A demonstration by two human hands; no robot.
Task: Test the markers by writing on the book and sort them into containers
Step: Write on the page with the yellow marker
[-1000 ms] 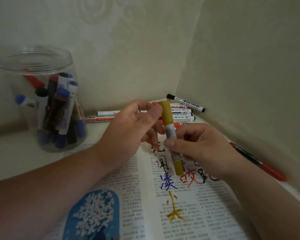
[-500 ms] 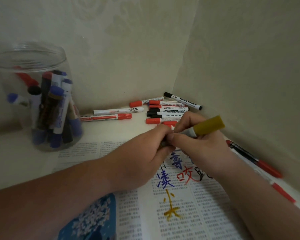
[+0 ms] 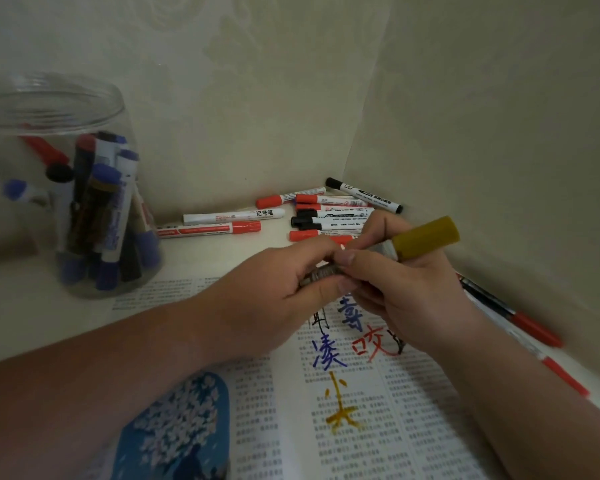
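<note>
Head view, left hand (image 3: 274, 296), right hand (image 3: 416, 292) both pinching yellow marker (image 3: 426, 237), long axis slanted, yellow end up-right.

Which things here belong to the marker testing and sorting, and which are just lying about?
In the job: yellow marker, gripped by left hand and right hand; open book; clear jar of markers; loose markers at the back.
Lying about: two red-ended pens by the right wall, role unclear.

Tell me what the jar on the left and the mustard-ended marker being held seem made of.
The jar looks like clear plastic, possibly glass: see-through wall, ridged rim, sorted markers visible inside. The marker looks like plastic, its mustard end smooth and matte with a soft sheen; its barrel is mostly hidden.
</note>
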